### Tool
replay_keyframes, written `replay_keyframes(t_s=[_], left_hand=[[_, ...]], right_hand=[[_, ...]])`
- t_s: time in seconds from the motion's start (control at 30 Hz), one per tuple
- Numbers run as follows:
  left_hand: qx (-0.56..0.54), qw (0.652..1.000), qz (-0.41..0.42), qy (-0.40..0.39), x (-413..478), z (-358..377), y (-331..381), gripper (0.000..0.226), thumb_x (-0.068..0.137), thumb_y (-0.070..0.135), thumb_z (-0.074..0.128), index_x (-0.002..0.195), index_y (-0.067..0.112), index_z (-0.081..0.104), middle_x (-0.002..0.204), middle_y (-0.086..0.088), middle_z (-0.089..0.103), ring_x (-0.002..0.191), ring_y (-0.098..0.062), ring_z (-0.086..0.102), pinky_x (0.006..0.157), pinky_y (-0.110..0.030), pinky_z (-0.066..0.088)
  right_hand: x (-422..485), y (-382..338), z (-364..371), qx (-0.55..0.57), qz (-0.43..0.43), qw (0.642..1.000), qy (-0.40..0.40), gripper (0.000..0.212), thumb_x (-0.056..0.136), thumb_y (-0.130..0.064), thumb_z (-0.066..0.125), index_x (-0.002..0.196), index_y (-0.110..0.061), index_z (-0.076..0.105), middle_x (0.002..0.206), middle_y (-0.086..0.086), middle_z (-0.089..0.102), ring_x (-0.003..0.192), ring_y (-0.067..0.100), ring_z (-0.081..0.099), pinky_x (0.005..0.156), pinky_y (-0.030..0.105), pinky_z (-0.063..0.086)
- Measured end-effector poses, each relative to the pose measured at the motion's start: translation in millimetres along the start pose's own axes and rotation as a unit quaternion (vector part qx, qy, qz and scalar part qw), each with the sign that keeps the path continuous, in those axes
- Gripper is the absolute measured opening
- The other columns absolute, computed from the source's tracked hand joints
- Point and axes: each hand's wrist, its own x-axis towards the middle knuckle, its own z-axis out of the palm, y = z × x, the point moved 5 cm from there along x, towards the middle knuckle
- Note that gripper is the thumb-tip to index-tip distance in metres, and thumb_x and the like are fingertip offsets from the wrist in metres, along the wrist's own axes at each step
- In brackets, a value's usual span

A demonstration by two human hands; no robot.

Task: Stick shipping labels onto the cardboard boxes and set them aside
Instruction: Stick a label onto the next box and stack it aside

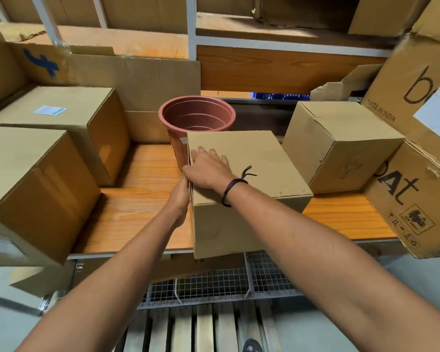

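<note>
Head view: centre box (241, 189) overhangs near shelf (142, 199) edge; a hard push could tip it off, or knock pot (197, 123) behind. Right hand (208, 168) spread flat on box top, near-left corner. Left hand (181, 196) against left face, grip unclear. No label seen.

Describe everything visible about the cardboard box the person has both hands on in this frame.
The middle box is plain brown corrugated cardboard, closed, with no label on the faces that show. It sits on the orange wooden shelf, its near end jutting past the shelf's front edge. The right hand lies flat on its top near the left edge; the left hand presses against its left side. A terracotta-coloured plastic pot stands right behind its far left corner.
</note>
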Motion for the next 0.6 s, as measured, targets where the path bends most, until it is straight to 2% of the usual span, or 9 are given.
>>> replay_keyframes(t_s=[0.07, 0.13, 0.17, 0.23, 0.33, 0.47, 0.53, 0.6], left_hand=[[-0.003, 1.000, 0.009, -0.024, 15.1, -8.7, -7.9, 0.070, 0.087, 0.078, 0.038, 0.144, 0.037, 0.044, 0.143, 0.006, 0.053, 0.133, -0.014, 0.048, 0.114, -0.045, 0.035], [0.011, 0.998, 0.033, -0.043, 20.8, -13.3, -5.6, 0.072, 0.082, 0.083, 0.039, 0.145, 0.048, 0.036, 0.149, 0.013, 0.046, 0.138, -0.012, 0.042, 0.115, -0.045, 0.033], [0.024, 0.997, 0.052, -0.050, 13.8, -10.6, 7.2, 0.069, 0.084, 0.080, 0.040, 0.146, 0.049, 0.034, 0.150, 0.015, 0.044, 0.137, -0.012, 0.042, 0.112, -0.042, 0.035], [0.029, 0.994, 0.084, -0.068, 5.3, -3.8, 26.8, 0.070, 0.085, 0.071, 0.049, 0.148, 0.048, 0.030, 0.146, 0.019, 0.046, 0.131, -0.011, 0.047, 0.105, -0.036, 0.041], [0.030, 0.990, 0.109, -0.082, 7.6, -1.5, 29.2, 0.074, 0.086, 0.047, 0.060, 0.152, 0.041, 0.027, 0.139, 0.021, 0.050, 0.125, -0.007, 0.053, 0.098, -0.029, 0.047], [0.014, 0.991, 0.111, -0.069, 13.5, -4.7, 29.5, 0.078, 0.081, 0.025, 0.064, 0.152, 0.029, 0.032, 0.143, 0.008, 0.052, 0.125, -0.015, 0.056, 0.095, -0.030, 0.050], [-0.002, 0.993, 0.103, -0.061, 16.3, -4.8, 30.7, 0.077, 0.078, 0.021, 0.064, 0.150, 0.024, 0.039, 0.145, 0.005, 0.050, 0.129, -0.017, 0.053, 0.102, -0.035, 0.048], [-0.011, 0.993, 0.098, -0.058, 20.4, -2.8, 30.4, 0.067, 0.076, 0.021, 0.065, 0.141, 0.027, 0.051, 0.149, 0.002, 0.047, 0.138, -0.019, 0.043, 0.112, -0.043, 0.040]], right_hand=[[-3.3, 14.3, -13.8, 0.067, -0.038, 0.997, -0.026, 0.057, 0.093, -0.053, 0.049, 0.138, -0.018, 0.051, 0.144, 0.005, 0.050, 0.131, 0.026, 0.045, 0.107, 0.045, 0.037], [-8.2, 34.7, -29.5, 0.107, -0.064, 0.991, -0.040, 0.065, 0.092, -0.059, 0.053, 0.146, -0.022, 0.046, 0.153, 0.004, 0.041, 0.139, 0.023, 0.039, 0.114, 0.039, 0.033], [-10.1, 47.2, -35.2, 0.085, -0.071, 0.993, -0.044, 0.066, 0.091, -0.061, 0.052, 0.147, -0.027, 0.044, 0.157, 0.003, 0.035, 0.143, 0.023, 0.033, 0.117, 0.040, 0.028], [-13.1, 74.8, -40.4, 0.004, -0.069, 0.996, -0.060, 0.065, 0.090, -0.068, 0.047, 0.147, -0.038, 0.039, 0.162, -0.002, 0.023, 0.149, 0.026, 0.018, 0.119, 0.052, 0.015], [-20.2, 113.3, -40.6, -0.054, -0.045, 0.993, -0.091, 0.066, 0.086, -0.078, 0.038, 0.146, -0.051, 0.031, 0.164, -0.008, 0.011, 0.151, 0.031, 0.004, 0.115, 0.067, 0.001], [-29.8, 149.8, -46.3, -0.109, -0.017, 0.991, -0.080, 0.071, 0.080, -0.086, 0.026, 0.146, -0.059, 0.020, 0.164, -0.011, 0.006, 0.151, 0.035, -0.002, 0.112, 0.072, -0.003], [-32.7, 160.6, -50.0, -0.106, -0.003, 0.991, -0.076, 0.075, 0.077, -0.088, 0.026, 0.146, -0.060, 0.020, 0.164, -0.012, 0.006, 0.150, 0.036, -0.002, 0.110, 0.073, -0.001], [-34.2, 165.1, -51.2, -0.072, 0.000, 0.994, -0.080, 0.081, 0.072, -0.089, 0.031, 0.147, -0.057, 0.023, 0.164, -0.011, 0.009, 0.150, 0.038, 0.000, 0.114, 0.070, 0.009]])
